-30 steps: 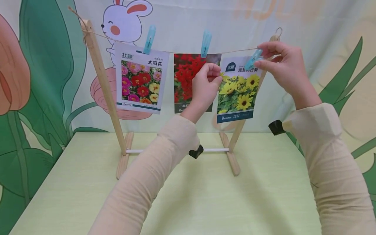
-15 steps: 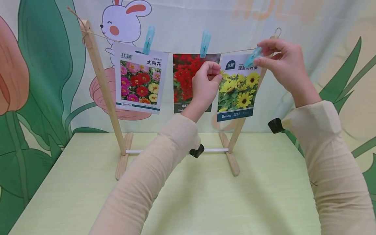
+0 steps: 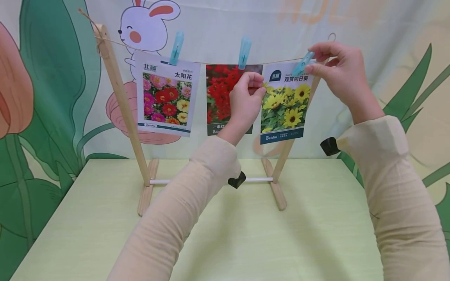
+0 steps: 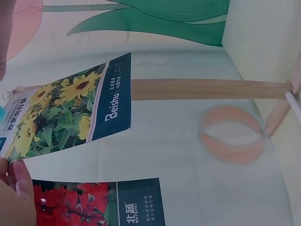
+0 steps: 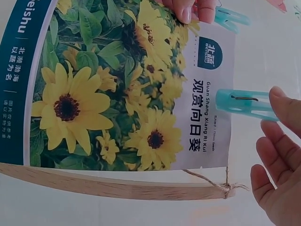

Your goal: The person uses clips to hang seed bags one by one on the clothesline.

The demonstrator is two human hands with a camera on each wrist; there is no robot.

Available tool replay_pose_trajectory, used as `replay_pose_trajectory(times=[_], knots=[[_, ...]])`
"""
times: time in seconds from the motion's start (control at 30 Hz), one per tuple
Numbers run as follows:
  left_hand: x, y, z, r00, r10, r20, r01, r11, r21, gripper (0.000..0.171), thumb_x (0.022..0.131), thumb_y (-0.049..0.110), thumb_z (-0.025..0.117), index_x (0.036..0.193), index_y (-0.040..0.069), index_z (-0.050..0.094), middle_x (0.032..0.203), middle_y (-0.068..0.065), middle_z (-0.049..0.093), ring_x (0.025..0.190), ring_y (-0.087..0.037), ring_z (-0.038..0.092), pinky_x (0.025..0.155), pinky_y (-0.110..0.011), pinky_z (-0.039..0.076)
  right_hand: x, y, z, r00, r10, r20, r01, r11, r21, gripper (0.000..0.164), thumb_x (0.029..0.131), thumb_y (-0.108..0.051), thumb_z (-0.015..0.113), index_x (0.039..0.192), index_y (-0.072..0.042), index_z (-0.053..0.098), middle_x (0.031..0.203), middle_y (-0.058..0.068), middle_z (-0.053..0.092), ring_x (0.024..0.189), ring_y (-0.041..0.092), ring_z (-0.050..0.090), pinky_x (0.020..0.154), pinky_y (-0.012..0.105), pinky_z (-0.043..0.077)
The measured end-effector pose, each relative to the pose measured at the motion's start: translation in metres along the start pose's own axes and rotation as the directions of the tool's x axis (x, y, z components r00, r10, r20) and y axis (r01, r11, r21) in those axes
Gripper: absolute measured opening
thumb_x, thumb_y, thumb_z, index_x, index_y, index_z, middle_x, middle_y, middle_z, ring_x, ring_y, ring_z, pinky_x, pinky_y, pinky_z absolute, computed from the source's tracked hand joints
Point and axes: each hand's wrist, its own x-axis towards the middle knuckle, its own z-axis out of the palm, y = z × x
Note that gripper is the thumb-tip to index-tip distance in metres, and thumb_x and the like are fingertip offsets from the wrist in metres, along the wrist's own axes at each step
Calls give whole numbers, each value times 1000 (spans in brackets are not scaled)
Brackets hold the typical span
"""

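A seed packet with yellow sunflowers [image 3: 286, 105] hangs at the right end of a thin twine line [image 3: 270, 62]. My left hand [image 3: 246, 103] pinches its left edge between thumb and fingers. A light blue clothespin [image 5: 242, 101] sits tilted over the packet's top edge, its nose on the printed front. At its handle end, the thumb and index finger of my right hand [image 3: 342, 74] pinch it. Further left, clothespins hold a red-flower packet [image 3: 219, 91], partly hidden behind my left hand, and a packet with mixed flowers [image 3: 166, 95].
The line is tied to a wooden post [image 3: 121, 101] on the left and another post [image 3: 283, 160] on the right. A white rod [image 3: 258, 180] joins their feet on the pale green table [image 3: 225, 234]. A printed curtain [image 3: 218, 23] hangs behind.
The sunflower packet has risen slightly and sits a little straighter. The right fingers have drawn slightly back along the clothespin, showing more of it. The left hand stays at the packet's edge.
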Motion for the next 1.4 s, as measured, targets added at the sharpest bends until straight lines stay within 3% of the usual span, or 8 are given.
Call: replay_pose_trajectory(times=[0.23, 0.5, 0.93, 1.4], knots=[[1, -1, 2, 1000, -1, -15, 1, 1000, 1, 15, 86, 7, 55, 100, 9, 54, 95, -3, 57, 85, -11, 52, 70, -14, 46, 3, -2, 0, 1000, -16, -21, 15, 1000, -20, 31, 81, -14, 62, 110, -5, 61, 87, -9, 51, 87, 7, 43, 73, 15, 37], [0, -1, 3, 1000, -10, -26, 11, 1000, 8, 15, 86, 7, 54, 101, 9, 53, 96, -3, 57, 86, -11, 52, 71, -13, 45, 8, -3, 3, 994, -89, -66, 84, 993, -77, 28, 81, -13, 61, 108, -3, 62, 86, -12, 50, 87, 6, 43, 76, 16, 36], [0, -1, 5, 999, -24, -39, 25, 999, 27, 15, 85, 8, 55, 100, 10, 54, 95, -2, 57, 84, -10, 53, 70, -13, 45, 15, -4, 2, 988, -102, -119, 90, 991, -102, 26, 80, -14, 63, 103, -2, 65, 82, -15, 50, 82, 3, 42, 75, 16, 35], [-1, -2, 6, 999, -35, -37, 36, 999, 23, 15, 86, 9, 55, 100, 12, 53, 95, -1, 57, 85, -9, 53, 70, -12, 46, 22, -7, 3, 989, -80, -123, 65, 990, -127, 25, 82, -15, 60, 104, -4, 65, 86, -12, 51, 84, 3, 41, 76, 16, 34]])
